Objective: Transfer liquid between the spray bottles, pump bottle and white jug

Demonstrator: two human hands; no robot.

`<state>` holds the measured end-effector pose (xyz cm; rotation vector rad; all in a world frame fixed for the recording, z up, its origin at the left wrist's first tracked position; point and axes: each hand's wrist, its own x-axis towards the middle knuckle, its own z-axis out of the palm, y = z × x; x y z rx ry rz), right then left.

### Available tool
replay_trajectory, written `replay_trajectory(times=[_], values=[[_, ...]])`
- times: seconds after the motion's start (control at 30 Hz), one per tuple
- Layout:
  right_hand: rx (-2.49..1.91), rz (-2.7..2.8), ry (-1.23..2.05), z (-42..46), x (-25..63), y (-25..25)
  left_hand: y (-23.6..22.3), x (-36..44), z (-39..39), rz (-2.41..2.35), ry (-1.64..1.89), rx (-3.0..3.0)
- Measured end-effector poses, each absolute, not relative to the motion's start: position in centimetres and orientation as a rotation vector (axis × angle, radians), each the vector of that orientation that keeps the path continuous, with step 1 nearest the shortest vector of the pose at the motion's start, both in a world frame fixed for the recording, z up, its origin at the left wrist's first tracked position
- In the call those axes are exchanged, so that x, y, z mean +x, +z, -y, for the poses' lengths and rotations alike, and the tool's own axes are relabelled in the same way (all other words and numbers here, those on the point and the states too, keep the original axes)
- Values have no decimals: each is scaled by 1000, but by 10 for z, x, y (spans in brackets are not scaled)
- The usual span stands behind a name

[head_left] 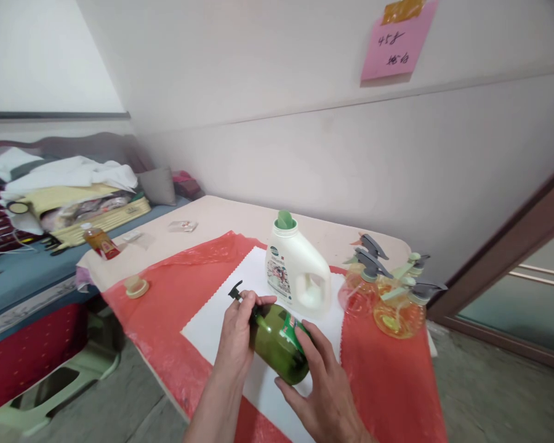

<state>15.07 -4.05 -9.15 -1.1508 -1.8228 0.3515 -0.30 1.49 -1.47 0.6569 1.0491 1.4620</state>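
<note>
Above white scalloped sheet (210,325) on worktop (221,215): dark-green pump bottle (273,341) held tilted, pump end up and left. Left hand (238,326) wrapped round bottle's neck; right hand (325,376) curved wide about base, fingertips at green label (289,330), firmness cannot tell. Risk, judged: smooth base could slip if fingers slacken; careless swing could knock cream detergent jug (284,258) just behind.

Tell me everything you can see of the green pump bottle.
The pump bottle is see-through dark green, seemingly plastic, with a rounded body, a darker pump and a bright green label partly covered by fingers. It tilts well over, pump to the upper left, base to the lower right, above the white sheet. The left hand grips it near the neck; the right hand is at the label and base.
</note>
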Motion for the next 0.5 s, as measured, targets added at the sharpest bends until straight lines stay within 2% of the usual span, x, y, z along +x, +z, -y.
replay_trajectory(times=[0.07, 0.23, 0.3, 0.37, 0.5], values=[[-1121, 1734, 552, 40, 152, -90, -15, -4, -16, -1065, 1476, 652], [-897, 960, 1641, 30, 154, -71, -15, -7, -14, -981, 1475, 646], [-758, 689, 1947, 27, 154, -65, -14, -6, -11, -916, 1424, 685], [-643, 556, 2095, 27, 153, -62, -13, -5, -9, -870, 1370, 729], [-557, 639, 2104, 31, 152, -60, -12, -5, -7, -838, 1302, 762]])
